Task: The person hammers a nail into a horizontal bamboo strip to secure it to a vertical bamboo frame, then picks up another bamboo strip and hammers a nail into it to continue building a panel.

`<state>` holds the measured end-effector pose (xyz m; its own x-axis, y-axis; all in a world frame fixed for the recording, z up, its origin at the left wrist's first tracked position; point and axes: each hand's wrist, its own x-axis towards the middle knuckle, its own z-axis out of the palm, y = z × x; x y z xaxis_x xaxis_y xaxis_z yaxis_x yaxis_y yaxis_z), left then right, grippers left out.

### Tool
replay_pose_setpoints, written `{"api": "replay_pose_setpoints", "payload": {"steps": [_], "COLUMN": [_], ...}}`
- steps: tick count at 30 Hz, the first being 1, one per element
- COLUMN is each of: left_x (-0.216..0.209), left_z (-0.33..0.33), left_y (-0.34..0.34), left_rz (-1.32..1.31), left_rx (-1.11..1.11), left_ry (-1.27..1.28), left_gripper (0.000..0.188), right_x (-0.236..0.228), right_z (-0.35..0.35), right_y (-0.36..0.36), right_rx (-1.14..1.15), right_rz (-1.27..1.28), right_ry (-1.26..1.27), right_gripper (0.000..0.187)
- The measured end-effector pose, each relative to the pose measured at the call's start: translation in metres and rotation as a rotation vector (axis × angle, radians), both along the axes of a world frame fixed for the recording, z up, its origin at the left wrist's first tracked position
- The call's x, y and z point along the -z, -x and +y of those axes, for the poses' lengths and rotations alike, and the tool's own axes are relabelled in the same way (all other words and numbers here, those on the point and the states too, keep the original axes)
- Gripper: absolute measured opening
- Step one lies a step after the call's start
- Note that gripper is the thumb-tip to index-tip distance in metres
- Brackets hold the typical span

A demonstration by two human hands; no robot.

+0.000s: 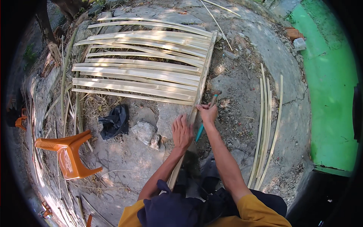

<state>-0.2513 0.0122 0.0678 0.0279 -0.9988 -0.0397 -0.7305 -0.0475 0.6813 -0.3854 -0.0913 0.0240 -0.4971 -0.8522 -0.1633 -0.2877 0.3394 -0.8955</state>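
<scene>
right hand (208, 113): closed around teal-handled tool (200, 132), centre
tool: jutting above and below the grip
left hand (182, 132): fingers extended; cannot tell if touching rail (204, 75) alongside

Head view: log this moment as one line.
left hand: open, beside long strip; right hand: at strip, holding teal-handled hammer; pale slats: laid crosswise to strip

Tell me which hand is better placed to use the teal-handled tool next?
Probably the right hand: it holds the teal-handled tool, beside the long strip. The left hand holds no tool.
</scene>
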Motion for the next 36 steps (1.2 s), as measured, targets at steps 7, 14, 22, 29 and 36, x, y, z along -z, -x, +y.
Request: {"api": "replay_pose_setpoints", "payload": {"steps": [7,14,22,29,36], "left_x": [0.018,0.015,0.014,0.016,0.017], "left_z": [-0.057,-0.064,-0.068,-0.081,-0.077], "left_y": [-0.012,-0.019,-0.012,0.001,0.002], "left_rz": [-0.164,-0.065,-0.239,-0.204,-0.202], "left_rx": [0.027,0.09,0.123,0.126,0.144], "left_ry": [0.119,0.108,0.061,0.13,0.113], "left_gripper": [0.097,0.119,0.114,0.099,0.109], "right_x": [-0.004,-0.008,0.008,0.011,-0.024], "right_z": [0.004,0.007,0.007,0.006,-0.006], "right_y": [-0.005,-0.007,-0.004,0.001,0.025], "right_rx": [-0.029,-0.001,0.032,-0.01,-0.141], "right_rz": [0.069,-0.016,0.218,0.028,0.155], "right_ry": [-0.012,-0.017,0.085,0.026,-0.173], "right_gripper": [0.054,0.055,0.058,0.059,0.046]}}
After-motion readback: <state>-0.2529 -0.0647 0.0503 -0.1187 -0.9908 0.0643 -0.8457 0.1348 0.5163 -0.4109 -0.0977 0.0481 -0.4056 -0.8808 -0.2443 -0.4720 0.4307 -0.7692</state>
